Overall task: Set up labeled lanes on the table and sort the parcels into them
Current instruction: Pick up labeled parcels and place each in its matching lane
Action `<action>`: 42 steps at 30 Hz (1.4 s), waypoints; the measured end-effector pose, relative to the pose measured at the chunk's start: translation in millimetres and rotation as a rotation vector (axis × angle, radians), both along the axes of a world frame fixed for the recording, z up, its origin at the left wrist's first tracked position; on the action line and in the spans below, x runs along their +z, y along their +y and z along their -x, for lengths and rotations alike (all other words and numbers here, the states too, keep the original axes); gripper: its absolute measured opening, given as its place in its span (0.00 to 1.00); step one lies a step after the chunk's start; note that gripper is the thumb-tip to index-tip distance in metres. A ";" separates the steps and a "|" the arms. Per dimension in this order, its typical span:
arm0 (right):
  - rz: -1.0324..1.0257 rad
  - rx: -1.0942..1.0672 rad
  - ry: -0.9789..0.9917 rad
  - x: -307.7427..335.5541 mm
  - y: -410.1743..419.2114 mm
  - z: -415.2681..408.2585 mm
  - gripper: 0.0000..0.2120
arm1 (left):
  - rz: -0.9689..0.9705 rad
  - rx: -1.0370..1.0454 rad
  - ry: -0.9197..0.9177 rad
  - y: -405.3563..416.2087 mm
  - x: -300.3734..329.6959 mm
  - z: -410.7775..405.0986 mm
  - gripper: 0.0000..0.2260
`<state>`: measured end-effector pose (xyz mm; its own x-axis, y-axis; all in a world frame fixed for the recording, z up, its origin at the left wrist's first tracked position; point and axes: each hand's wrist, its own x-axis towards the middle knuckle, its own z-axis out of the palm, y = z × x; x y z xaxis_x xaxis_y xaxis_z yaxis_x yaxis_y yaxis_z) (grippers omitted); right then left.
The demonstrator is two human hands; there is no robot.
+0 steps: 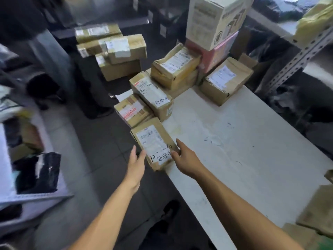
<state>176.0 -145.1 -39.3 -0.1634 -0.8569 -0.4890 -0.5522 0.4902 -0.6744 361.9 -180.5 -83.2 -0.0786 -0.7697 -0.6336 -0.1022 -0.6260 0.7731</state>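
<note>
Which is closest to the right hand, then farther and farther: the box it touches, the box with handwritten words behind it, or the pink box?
1. Brown cardboard parcel at the table's near edge, touching the right hand.
2. Cardboard box with a handwritten label, farther back along the left edge.
3. Pink box, at the far end under a white carton.

Parcels brown cardboard w/ white labels, e.g. nearest box, black handwriting on its label. Table white, w/ blue & black pen marks. Tall box cream, pink box under it. Floor grey tile.
</note>
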 end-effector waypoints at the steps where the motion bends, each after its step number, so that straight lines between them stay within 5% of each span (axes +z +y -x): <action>1: -0.015 -0.005 -0.026 -4.7 -2.2 -1.2 0.30 | -0.004 -0.034 0.040 0.6 -1.2 3.3 0.26; 4: -0.026 -0.061 -0.115 -15.7 -3.6 -2.2 0.23 | 0.080 -0.103 0.039 5.6 -0.2 14.3 0.13; 7: 0.003 -0.141 -0.219 -19.3 4.8 -0.5 0.14 | 0.106 -0.138 0.015 10.0 6.2 21.6 0.14; 18: -0.015 -0.496 -0.547 -7.4 76.3 33.1 0.14 | 0.157 -0.333 0.106 41.0 28.7 68.1 0.20; 24: 0.170 -0.732 -0.647 21.3 110.8 74.1 0.14 | 0.266 -0.460 0.201 57.2 57.0 120.2 0.20; 33: 0.492 -0.951 -0.592 106.5 171.1 138.5 0.26 | 0.316 -0.637 0.278 83.0 138.4 203.8 0.28; 42: 0.647 -1.047 -0.570 191.8 255.9 186.6 0.19 | 0.163 -0.882 0.417 135.0 224.6 272.0 0.33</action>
<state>-10.6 110.8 152.5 -0.7865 -0.5568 -0.2673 0.3118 0.0156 -0.9500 89.9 -45.6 141.4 -0.8586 -0.4034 -0.3164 -0.1810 -0.3390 0.9232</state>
